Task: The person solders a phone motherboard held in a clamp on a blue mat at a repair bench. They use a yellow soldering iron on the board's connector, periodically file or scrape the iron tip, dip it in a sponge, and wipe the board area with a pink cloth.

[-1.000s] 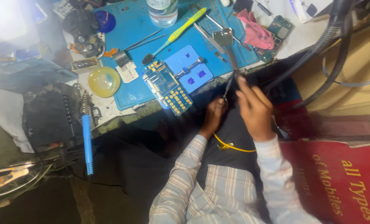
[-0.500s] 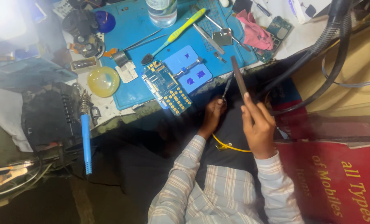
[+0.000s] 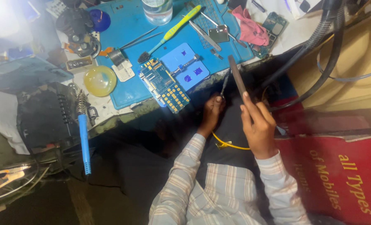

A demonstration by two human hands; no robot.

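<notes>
Our right hand [image 3: 258, 127] is closed around a thin dark phone-shaped slab [image 3: 237, 76], held upright and edge-on just off the near edge of the blue work mat [image 3: 123, 89]. Our left hand [image 3: 212, 111] pinches a slim dark tool [image 3: 225, 83], likely tweezers, its tip just beside the slab's left edge. Both sit low in shadow, between the mat and our lap.

Judgement on working well: we keep the slab steady with the thumb braced, bring the tip along the seam at a shallow angle, and turn toward the light, since the spot is dim.

Count on the bench: one blue circuit board with gold pads [image 3: 164, 85], one blue soldering iron [image 3: 84, 139] in its stand at left, one yellow-handled brush [image 3: 175, 28], one clear bottle [image 3: 157, 10] at the far edge, one yellow round dish [image 3: 100, 80], one pink cloth [image 3: 250, 30], one green board [image 3: 270, 31] at far right. One yellow wire [image 3: 229, 145] lies across our lap.
</notes>
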